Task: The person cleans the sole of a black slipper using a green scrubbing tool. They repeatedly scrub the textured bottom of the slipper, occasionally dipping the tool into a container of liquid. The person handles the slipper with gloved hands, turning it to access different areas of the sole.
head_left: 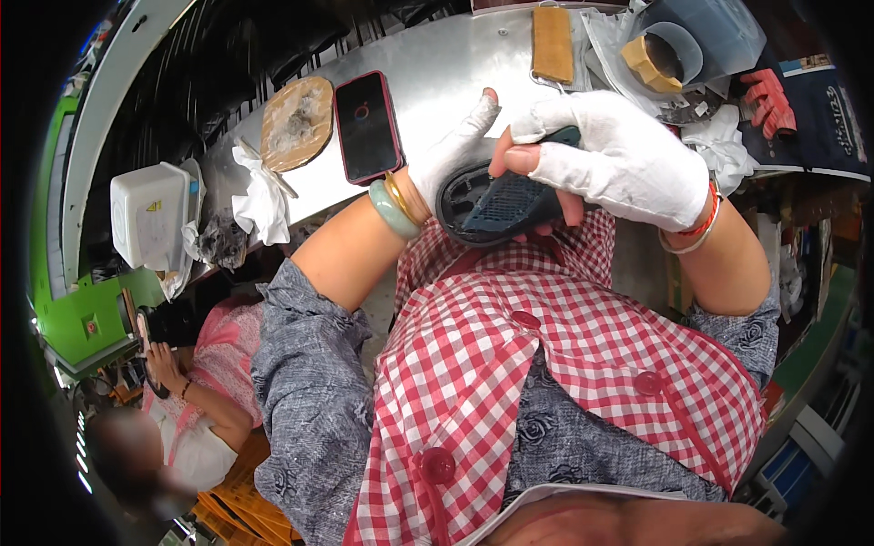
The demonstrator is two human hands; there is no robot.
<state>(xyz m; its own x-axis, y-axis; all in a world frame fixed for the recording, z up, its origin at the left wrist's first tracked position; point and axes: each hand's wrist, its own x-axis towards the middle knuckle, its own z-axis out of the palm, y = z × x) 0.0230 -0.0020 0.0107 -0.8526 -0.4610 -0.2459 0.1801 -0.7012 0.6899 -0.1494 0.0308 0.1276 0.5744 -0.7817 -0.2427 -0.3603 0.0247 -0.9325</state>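
Observation:
A dark shoe sole (492, 207), black at the rim with a dark teal ribbed grid, lies tilted in front of my chest. My left hand (458, 150), in a white glove with bare fingertips, grips it from the far left side with the thumb stretched up. Most of that hand's fingers are hidden beneath the sole. My right hand (628, 164), gloved the same way, is bent over the sole's right part. Its thumb and forefinger are pinched together just above the grid, and whatever is between them is too small to make out.
On the metal table (446, 64) lie a phone (367, 127), a stained round board (298, 123), crumpled tissue (261, 196) and a tan block (552, 44). Clear tubs (719, 36) and a red glove (770, 102) are at right. A white container (150, 214) and another person (196, 400) are at left.

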